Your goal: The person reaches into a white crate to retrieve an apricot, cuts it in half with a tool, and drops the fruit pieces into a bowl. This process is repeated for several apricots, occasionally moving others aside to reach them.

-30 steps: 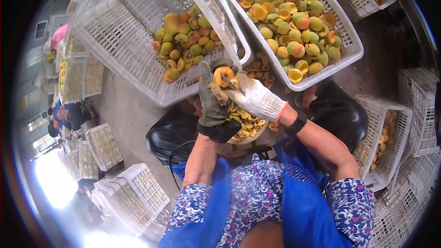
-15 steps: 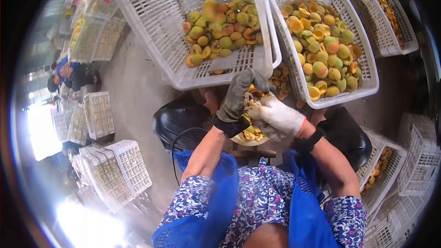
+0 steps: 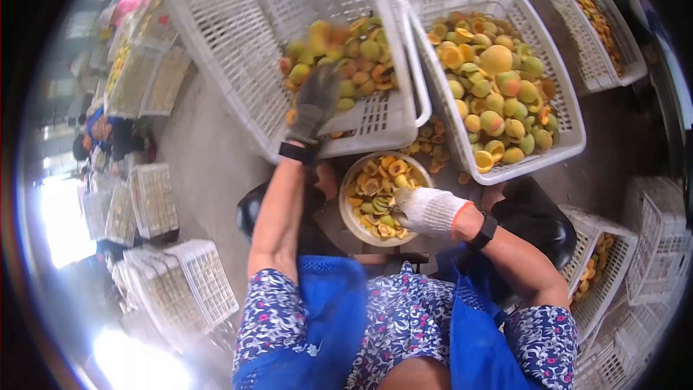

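Fruit pieces lay in the bowl; beyond it, the left crate and right crate each contained fruit.

Left glove grey; right glove white; sleeves blue-white floral.

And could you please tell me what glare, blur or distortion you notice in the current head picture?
Head view: lower-left glare and left-edge glare wash out detail; head view: wide-angle bending, dark corners; head view: left hand looks soft, probably from motion, right hand clearer.
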The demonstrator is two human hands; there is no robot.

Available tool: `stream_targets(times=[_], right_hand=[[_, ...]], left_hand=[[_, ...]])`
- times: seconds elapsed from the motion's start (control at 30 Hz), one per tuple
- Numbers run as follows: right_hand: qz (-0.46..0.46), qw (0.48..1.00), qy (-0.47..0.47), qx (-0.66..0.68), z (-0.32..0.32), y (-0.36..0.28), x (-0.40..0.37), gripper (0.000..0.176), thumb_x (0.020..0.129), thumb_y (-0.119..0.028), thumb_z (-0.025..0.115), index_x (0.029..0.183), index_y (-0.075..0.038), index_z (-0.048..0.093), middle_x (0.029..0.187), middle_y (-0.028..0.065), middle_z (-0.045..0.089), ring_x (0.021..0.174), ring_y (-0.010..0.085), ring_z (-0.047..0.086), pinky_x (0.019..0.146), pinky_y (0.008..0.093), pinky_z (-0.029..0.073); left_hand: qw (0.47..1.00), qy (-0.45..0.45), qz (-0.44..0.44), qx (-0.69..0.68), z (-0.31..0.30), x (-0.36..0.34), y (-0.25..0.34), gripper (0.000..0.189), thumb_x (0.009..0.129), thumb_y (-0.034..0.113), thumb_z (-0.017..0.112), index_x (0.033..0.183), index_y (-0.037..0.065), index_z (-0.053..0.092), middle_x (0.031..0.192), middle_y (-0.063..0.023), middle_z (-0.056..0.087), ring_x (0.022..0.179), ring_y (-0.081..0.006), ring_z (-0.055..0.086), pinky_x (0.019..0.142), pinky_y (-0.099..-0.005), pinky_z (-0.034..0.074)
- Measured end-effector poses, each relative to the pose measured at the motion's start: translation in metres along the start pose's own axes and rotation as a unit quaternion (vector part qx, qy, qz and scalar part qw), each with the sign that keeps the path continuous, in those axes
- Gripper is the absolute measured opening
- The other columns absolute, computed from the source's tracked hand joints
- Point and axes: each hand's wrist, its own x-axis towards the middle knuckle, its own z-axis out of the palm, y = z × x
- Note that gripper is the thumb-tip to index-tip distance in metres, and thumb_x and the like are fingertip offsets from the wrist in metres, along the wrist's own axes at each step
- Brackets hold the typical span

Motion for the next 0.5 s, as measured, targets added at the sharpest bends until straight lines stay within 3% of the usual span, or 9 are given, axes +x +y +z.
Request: stream_targets(times=[0.03, 0.1, 0.13, 0.17, 0.33, 0.4, 0.43, 0.47, 0.5], right_hand=[[-0.01, 1.0, 0.017, -0.022, 0.008, 0.007, 0.001, 0.028, 0.086, -0.026, 0.051, 0.089, 0.001, 0.059, 0.072, 0.0212, 0.063, 0.067, 0.0379, 0.064, 0.061, 0.0456, 0.052], [0.08, 0.996, 0.017, 0.034, 0.01, 0.009, 0.004, 0.029, 0.084, -0.028, 0.053, 0.09, 0.0, 0.059, 0.072, 0.0202, 0.064, 0.066, 0.0367, 0.064, 0.059, 0.0456, 0.052], [0.136, 0.989, -0.003, 0.063, 0.012, 0.01, 0.005, 0.03, 0.083, -0.029, 0.054, 0.09, 0.0, 0.059, 0.072, 0.02, 0.065, 0.066, 0.0366, 0.064, 0.059, 0.0459, 0.052], [0.092, 0.992, 0.074, 0.055, 0.009, 0.011, 0.001, 0.029, 0.082, -0.028, 0.054, 0.09, -0.001, 0.06, 0.071, 0.0194, 0.064, 0.064, 0.037, 0.064, 0.057, 0.0465, 0.052], [0.067, 0.99, 0.117, 0.038, -0.001, 0.022, 0.001, 0.027, 0.083, -0.027, 0.054, 0.087, 0.0, 0.059, 0.069, 0.0187, 0.062, 0.063, 0.0365, 0.063, 0.057, 0.0457, 0.052], [-0.016, 0.977, 0.21, 0.022, -0.008, 0.026, 0.002, 0.025, 0.084, -0.024, 0.053, 0.085, 0.001, 0.058, 0.071, 0.0205, 0.062, 0.065, 0.0363, 0.063, 0.057, 0.0448, 0.051], [0.014, 0.968, 0.237, 0.081, -0.024, 0.018, -0.001, 0.024, 0.085, -0.02, 0.053, 0.086, 0.003, 0.057, 0.077, 0.0232, 0.061, 0.066, 0.0383, 0.062, 0.059, 0.0459, 0.051], [0.006, 0.977, 0.211, 0.028, -0.026, 0.022, 0.005, 0.026, 0.085, -0.022, 0.054, 0.091, 0.004, 0.056, 0.082, 0.0235, 0.061, 0.07, 0.0356, 0.063, 0.065, 0.0435, 0.05], [0.051, 0.958, 0.232, 0.163, -0.035, 0.012, 0.008, 0.028, 0.086, -0.023, 0.054, 0.093, 0.003, 0.056, 0.083, 0.022, 0.061, 0.072, 0.0332, 0.062, 0.068, 0.042, 0.049]], left_hand=[[0.989, -0.091, -0.014, 0.115, 0.039, -0.021, -0.069, 0.044, 0.088, 0.033, 0.058, 0.124, 0.007, 0.054, 0.115, -0.0198, 0.06, 0.103, -0.0305, 0.061, 0.09, -0.0401, 0.047], [0.97, -0.182, -0.143, 0.079, 0.037, -0.047, -0.086, 0.029, 0.087, 0.023, 0.053, 0.112, 0.008, 0.058, 0.113, -0.0198, 0.06, 0.101, -0.0356, 0.059, 0.086, -0.0448, 0.048], [0.978, -0.146, -0.025, 0.147, 0.056, -0.073, -0.119, 0.025, 0.087, 0.019, 0.051, 0.109, 0.01, 0.057, 0.113, -0.0199, 0.059, 0.099, -0.0367, 0.06, 0.081, -0.0471, 0.049], [0.961, -0.194, -0.109, 0.162, 0.049, -0.069, -0.1, 0.023, 0.086, 0.015, 0.05, 0.106, 0.01, 0.058, 0.111, -0.0204, 0.059, 0.098, -0.0378, 0.06, 0.08, -0.0477, 0.049], [0.945, -0.262, -0.073, 0.18, 0.046, -0.062, -0.104, 0.027, 0.085, 0.011, 0.054, 0.111, 0.006, 0.058, 0.117, -0.0231, 0.058, 0.1, -0.0376, 0.06, 0.083, -0.0441, 0.049], [0.979, -0.132, -0.152, -0.032, 0.023, -0.062, -0.09, 0.039, 0.081, 0.008, 0.064, 0.119, 0.003, 0.056, 0.118, -0.0202, 0.06, 0.1, -0.0326, 0.061, 0.085, -0.0397, 0.05], [0.934, -0.161, -0.263, -0.178, 0.003, -0.048, -0.068, 0.049, 0.079, 0.008, 0.071, 0.124, 0.001, 0.053, 0.116, -0.0136, 0.062, 0.099, -0.0255, 0.062, 0.088, -0.0336, 0.049], [0.934, -0.159, -0.272, -0.167, -0.018, -0.041, -0.043, 0.049, 0.079, 0.008, 0.071, 0.124, 0.001, 0.053, 0.116, -0.0136, 0.062, 0.099, -0.0255, 0.062, 0.088, -0.0336, 0.049], [0.851, -0.129, -0.337, -0.382, -0.035, -0.034, -0.015, 0.05, 0.083, 0.01, 0.067, 0.129, 0.001, 0.05, 0.121, -0.0104, 0.058, 0.106, -0.023, 0.058, 0.09, -0.032, 0.047]])
